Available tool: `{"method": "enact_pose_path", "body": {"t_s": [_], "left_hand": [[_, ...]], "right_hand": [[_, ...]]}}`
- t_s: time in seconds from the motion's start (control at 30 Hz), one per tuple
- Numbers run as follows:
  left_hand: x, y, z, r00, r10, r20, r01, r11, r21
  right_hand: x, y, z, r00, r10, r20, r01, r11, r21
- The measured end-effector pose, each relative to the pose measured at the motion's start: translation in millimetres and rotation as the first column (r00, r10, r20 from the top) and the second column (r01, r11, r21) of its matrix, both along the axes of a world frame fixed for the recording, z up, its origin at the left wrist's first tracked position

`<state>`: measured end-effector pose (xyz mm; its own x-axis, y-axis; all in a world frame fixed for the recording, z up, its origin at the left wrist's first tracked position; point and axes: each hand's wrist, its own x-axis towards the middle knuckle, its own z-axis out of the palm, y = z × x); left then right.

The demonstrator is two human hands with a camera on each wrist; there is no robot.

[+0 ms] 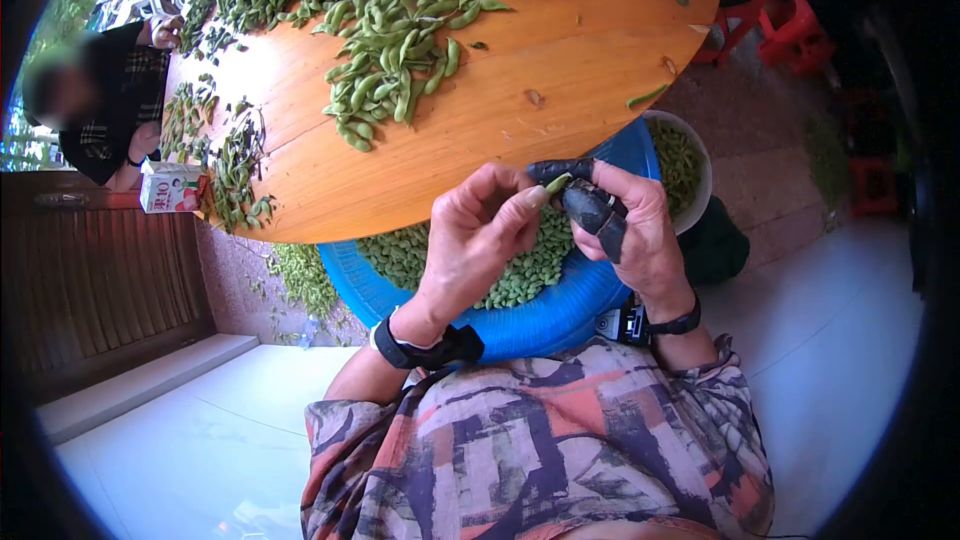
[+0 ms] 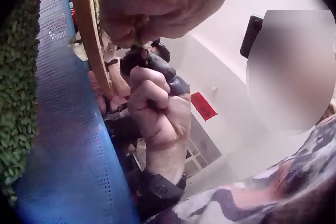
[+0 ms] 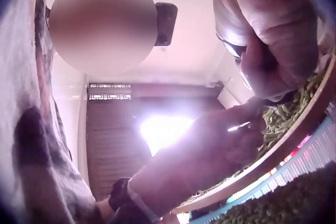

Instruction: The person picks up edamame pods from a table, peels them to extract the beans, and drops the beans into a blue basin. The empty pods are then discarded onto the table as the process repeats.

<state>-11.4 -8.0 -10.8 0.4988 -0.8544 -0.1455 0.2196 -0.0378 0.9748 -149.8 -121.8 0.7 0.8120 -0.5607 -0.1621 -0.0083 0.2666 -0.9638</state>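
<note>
Pinching, head view: one small green bean pod, held by my bare left hand with thumb and forefinger pressed together, and by my right hand, whose thumb and forefinger wear black coverings and close on the other end. Location of pod: between the hands, above a round blue plastic basket partly filled with loose green beans. Beyond: one orange-brown wooden table with a rounded edge, bearing a heap of plump green pods. Good practice, in my judgement, the step being to open the pod: left grip firm but light, right thumb set to the seam, both hands low over the basket so that the beans drop inside it.

Left wrist view: my left hand, large at the top, fingers bent down to the meeting point; my right hand below it, uncovered fingers curled in. Pod: a pale bit at the fingertips, too blurred to show its seam. Advice: spare fingers tucked, as these are, out of the beans' way.

Right wrist view: my right hand at upper right, fingers bent; my left hand lower, dim beside a white glare. Pod hidden; tightness of the pinch, I cannot tell. Judged risk: too hard a squeeze could crush the beans or send them flying; steady pressure along the seam serves better.
</note>
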Motion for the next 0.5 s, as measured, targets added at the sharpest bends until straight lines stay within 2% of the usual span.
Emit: {"method": "enact_pose_path", "body": {"t_s": [0.03,0.07,0.1,0.13,0.2,0.23,0.27,0.33,0.37,0.4,0.43,0.47,0.5], "left_hand": [[5,1,1,0.96,-0.089,-0.267,0.086,0.996,-0.022],[8,2,1,0.842,-0.171,-0.511,0.161,0.985,-0.065],[1,-1,-5,0.759,-0.096,-0.644,0.088,0.995,-0.045],[-2,-2,-7,0.759,-0.096,-0.644,0.09,0.995,-0.043],[-5,-4,-10,0.639,-0.16,-0.753,0.07,0.986,-0.15],[-3,-3,-13,0.63,-0.225,-0.744,0.105,0.973,-0.205],[-2,-1,-13,0.629,-0.224,-0.745,0.106,0.973,-0.203],[0,0,-8,0.863,-0.194,-0.466,0.18,0.981,-0.073],[-4,0,-1,0.95,-0.143,-0.279,0.158,0.987,0.034],[-9,-2,2,0.948,-0.145,-0.282,0.161,0.986,0.037],[-15,-4,3,0.981,-0.1,-0.167,0.107,0.994,0.034],[-20,-4,2,0.997,-0.051,-0.052,0.052,0.998,0.027],[-14,-2,-6,0.991,-0.088,0.1,0.085,0.996,0.038]], "right_hand": [[-2,-2,-4,1.0,-0.002,-0.002,0.002,1.0,0.004],[-4,-5,-11,0.995,0.052,0.089,-0.065,0.987,0.15],[-5,-8,-16,0.978,0.09,0.186,-0.141,0.948,0.285],[-6,-9,-19,0.979,0.088,0.186,-0.139,0.948,0.287],[-7,-11,-23,0.961,0.081,0.264,-0.185,0.899,0.397],[-8,-11,-23,0.961,0.079,0.264,-0.183,0.899,0.398],[-8,-10,-21,0.97,0.062,0.235,-0.149,0.915,0.374],[-10,-8,-16,0.978,0.041,0.206,-0.113,0.929,0.352],[-11,-8,-14,0.992,0.049,0.114,-0.073,0.975,0.211],[-12,-7,-11,0.999,0.042,0.019,-0.043,0.997,0.063],[-14,-6,-7,0.999,0.04,0.012,-0.04,0.997,0.07],[-15,-4,-2,0.997,0.044,-0.067,-0.043,0.999,0.013],[-15,-3,0,0.989,0.046,-0.143,-0.053,0.997,-0.047]]}}
